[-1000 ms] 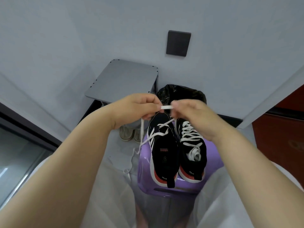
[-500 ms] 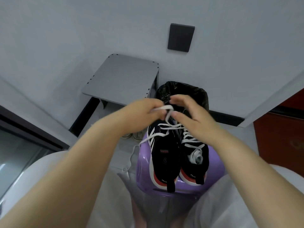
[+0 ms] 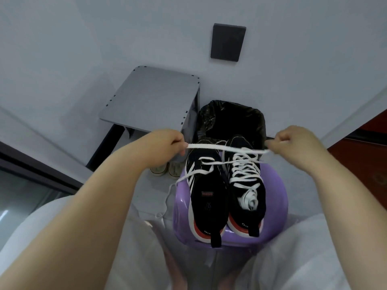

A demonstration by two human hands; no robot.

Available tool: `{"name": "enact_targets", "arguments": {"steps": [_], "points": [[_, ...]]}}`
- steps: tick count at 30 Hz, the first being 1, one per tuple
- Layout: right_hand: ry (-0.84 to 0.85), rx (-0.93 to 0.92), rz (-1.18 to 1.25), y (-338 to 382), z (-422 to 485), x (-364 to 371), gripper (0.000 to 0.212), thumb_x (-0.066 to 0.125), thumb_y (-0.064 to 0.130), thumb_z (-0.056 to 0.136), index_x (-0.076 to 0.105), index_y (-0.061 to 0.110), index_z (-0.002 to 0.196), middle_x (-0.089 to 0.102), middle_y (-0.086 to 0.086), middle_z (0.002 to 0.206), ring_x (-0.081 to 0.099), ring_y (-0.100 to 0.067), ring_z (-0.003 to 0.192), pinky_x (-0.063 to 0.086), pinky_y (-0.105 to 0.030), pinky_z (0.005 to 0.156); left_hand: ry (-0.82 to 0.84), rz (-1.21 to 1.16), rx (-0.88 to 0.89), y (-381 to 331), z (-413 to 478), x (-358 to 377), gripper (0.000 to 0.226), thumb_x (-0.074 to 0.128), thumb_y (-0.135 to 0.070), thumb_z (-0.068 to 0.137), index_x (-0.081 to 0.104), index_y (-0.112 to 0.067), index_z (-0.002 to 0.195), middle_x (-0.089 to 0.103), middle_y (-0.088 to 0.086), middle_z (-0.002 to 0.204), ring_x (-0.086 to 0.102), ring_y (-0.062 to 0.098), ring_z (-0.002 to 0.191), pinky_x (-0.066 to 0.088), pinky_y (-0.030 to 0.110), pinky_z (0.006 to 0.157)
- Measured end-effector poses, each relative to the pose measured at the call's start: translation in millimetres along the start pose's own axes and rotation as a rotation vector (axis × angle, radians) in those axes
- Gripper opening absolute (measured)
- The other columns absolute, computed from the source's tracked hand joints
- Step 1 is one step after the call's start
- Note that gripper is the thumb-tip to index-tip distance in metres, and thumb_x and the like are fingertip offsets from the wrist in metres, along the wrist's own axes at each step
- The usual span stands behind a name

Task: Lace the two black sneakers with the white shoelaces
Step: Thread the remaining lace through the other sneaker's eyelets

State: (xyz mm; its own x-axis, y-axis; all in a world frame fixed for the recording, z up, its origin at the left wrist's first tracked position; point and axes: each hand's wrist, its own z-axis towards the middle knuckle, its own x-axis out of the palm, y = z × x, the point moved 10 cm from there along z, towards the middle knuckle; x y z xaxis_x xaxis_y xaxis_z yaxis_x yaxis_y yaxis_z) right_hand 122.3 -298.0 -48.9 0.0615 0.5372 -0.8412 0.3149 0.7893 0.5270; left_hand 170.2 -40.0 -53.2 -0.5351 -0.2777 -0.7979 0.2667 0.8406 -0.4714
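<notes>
I hold a length of white shoelace [image 3: 226,147] stretched flat and level between my hands, just above the toe ends of the two sneakers. My left hand [image 3: 167,147] pinches one end of that stretch, and my right hand [image 3: 293,143] pinches the other. The fingers [image 3: 274,146] of both hands are curled tight on the lace.

Both shoes stand side by side on the purple stool [image 3: 276,197] between my knees, heels towards me. The right sneaker [image 3: 247,181] looks finished: it is crossed all the way up, with the spare lace bunched at the tongue. The left sneaker [image 3: 207,191] has lace only in the rows nearest the toe, and the upper eyelets are bare. A trailing end [image 3: 167,197] hangs off the stool's left side.

I judge this to be the pull-through on the left sneaker, taking out twist and slack before going up a row. I cannot tell exactly which eyelet the taut stretch comes from.

Next I need to ease the tension, bring one tip down to the next empty eyelet on the left sneaker and feed it through. The lace should lie flat and the two sides should come out even. The hanging end could snag under the stool's rim.
</notes>
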Motion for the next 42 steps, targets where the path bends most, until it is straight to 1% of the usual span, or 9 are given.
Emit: {"name": "enact_targets", "arguments": {"steps": [2, 6, 10, 15, 19, 22, 29, 34, 42], "points": [[0.093, -0.209, 0.031, 34, -11, 22, 0.010, 0.067, 0.022, 0.082, 0.059, 0.025, 0.077, 0.059, 0.005, 0.093, 0.055, -0.010, 0.090, 0.040, -0.023, 0.075, -0.036, -0.056, 0.086, -24, 1, 7, 0.023, 0.048, -0.032, 0.095, 0.063, -0.020, 0.083, 0.052, -0.005, 0.068, 0.046, 0.010, 0.062, 0.034, 0.021, 0.055], [0.437, -0.374, 0.459, 93, -45, 74, 0.038, 0.060, 0.012, 0.088, 0.050, 0.027, 0.121, 0.060, 0.010, 0.116, 0.059, -0.005, 0.108, 0.047, -0.026, 0.094, -0.077, -0.154, 0.211, -67, 1, 27, 0.021, 0.053, -0.029, 0.093, 0.065, -0.015, 0.083, 0.064, 0.002, 0.077, 0.058, 0.008, 0.069, 0.045, 0.026, 0.064], [0.381, -0.334, 0.356, 81, -35, 63, 0.019, 0.053, 0.021, 0.094, 0.063, 0.022, 0.110, 0.065, 0.022, 0.080, 0.059, 0.010, 0.079, 0.044, -0.014, 0.077, -0.058, -0.254, 0.140, -49, 9, 22, 0.027, 0.049, -0.030, 0.095, 0.060, -0.019, 0.073, 0.050, -0.006, 0.061, 0.041, 0.004, 0.050, 0.033, 0.018, 0.051], [0.279, -0.243, 0.173, 45, -23, 40, 0.016, 0.054, 0.024, 0.094, 0.069, 0.025, 0.090, 0.069, 0.012, 0.088, 0.062, -0.002, 0.088, 0.045, -0.024, 0.083, -0.008, -0.239, 0.065, -25, 9, 23, 0.018, 0.053, -0.023, 0.094, 0.070, -0.021, 0.090, 0.063, -0.010, 0.070, 0.054, 0.013, 0.058, 0.045, 0.020, 0.058], [0.454, -0.258, 0.329, 62, -39, 80, 0.032, 0.064, 0.025, 0.087, 0.057, 0.026, 0.118, 0.064, 0.010, 0.106, 0.061, -0.003, 0.098, 0.050, -0.025, 0.093, -0.058, -0.299, 0.107, -39, 10, 31, 0.006, 0.066, -0.021, 0.086, 0.069, -0.022, 0.081, 0.071, -0.007, 0.077, 0.067, 0.012, 0.076, 0.054, 0.027, 0.077], [0.439, -0.294, 0.386, 77, -40, 89, 0.026, 0.065, 0.024, 0.087, 0.061, 0.030, 0.112, 0.068, 0.005, 0.096, 0.067, -0.012, 0.087, 0.055, -0.035, 0.083, -0.113, -0.257, 0.133, -46, 10, 32, 0.006, 0.068, -0.027, 0.084, 0.065, -0.022, 0.080, 0.066, -0.010, 0.073, 0.061, 0.002, 0.067, 0.047, 0.014, 0.063], [0.238, -0.376, 0.253, 69, -23, 58, 0.010, 0.070, 0.035, 0.079, 0.065, 0.041, 0.085, 0.052, 0.023, 0.106, 0.048, 0.006, 0.104, 0.034, -0.013, 0.092, -0.185, -0.155, 0.145, -47, 8, 25, 0.010, 0.067, -0.030, 0.084, 0.061, -0.024, 0.079, 0.064, -0.010, 0.077, 0.060, 0.004, 0.074, 0.048, 0.019, 0.067], [0.368, -0.307, 0.344, 72, -27, 71, 0.006, 0.065, 0.025, 0.086, 0.065, 0.030, 0.084, 0.068, 0.005, 0.069, 0.066, -0.011, 0.071, 0.051, -0.029, 0.075, -0.178, -0.124, 0.158, -48, 8, 30, 0.011, 0.066, -0.032, 0.084, 0.058, -0.025, 0.088, 0.058, -0.014, 0.078, 0.058, 0.005, 0.076, 0.048, 0.021, 0.069], [0.381, -0.305, -0.231, 54, -24, 95, 0.021, 0.053, 0.024, 0.092, 0.072, 0.028, 0.100, 0.060, 0.014, 0.084, 0.059, -0.014, 0.094, 0.043, -0.024, 0.077, -0.034, 0.259, 0.142, -43, 11, 54, 0.016, 0.055, -0.025, 0.090, 0.061, -0.013, 0.098, 0.053, 0.003, 0.100, 0.053, 0.020, 0.093, 0.043, 0.029, 0.077]]}}
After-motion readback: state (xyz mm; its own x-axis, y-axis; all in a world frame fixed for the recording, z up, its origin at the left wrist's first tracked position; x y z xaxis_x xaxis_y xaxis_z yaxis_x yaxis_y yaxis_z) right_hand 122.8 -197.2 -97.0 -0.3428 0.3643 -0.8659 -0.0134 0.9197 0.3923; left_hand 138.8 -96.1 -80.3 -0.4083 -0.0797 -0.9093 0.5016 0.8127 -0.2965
